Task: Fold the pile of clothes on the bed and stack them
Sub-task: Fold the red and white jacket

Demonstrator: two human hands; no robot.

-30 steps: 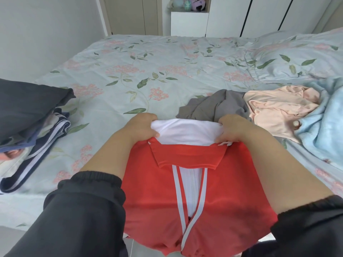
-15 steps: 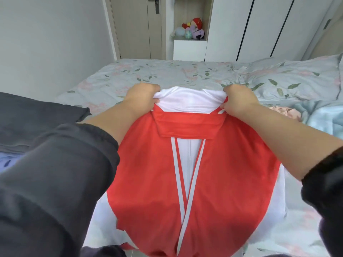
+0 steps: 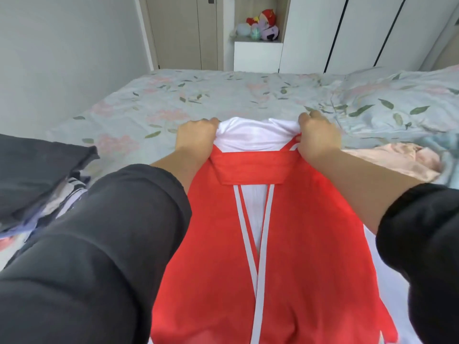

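I hold the red garment (image 3: 285, 219) up over the near edge of the bed (image 3: 173, 100). My left hand (image 3: 196, 137) and my right hand (image 3: 316, 137) each grip one top corner with curled fingers (image 3: 210, 122), so it hangs flat for folding, I think. The folded stack (image 3: 37, 165) lies at the left and a pink garment (image 3: 387, 160) at the right. The far niche (image 3: 258, 41) holds plush toys (image 3: 263, 23).

The jacket (image 3: 298, 232) is smooth red cloth with a faint sheen, its lining and trim bands white and equally smooth; the sheet (image 3: 173, 103) is matt printed cloth, lightly creased; the sleeves (image 3: 111, 232) are dark matt cloth. The pink garment (image 3: 387, 160) looks soft and crumpled; the cupboard doors (image 3: 310, 33) are smooth matt white; the toys (image 3: 260, 23) are plush.
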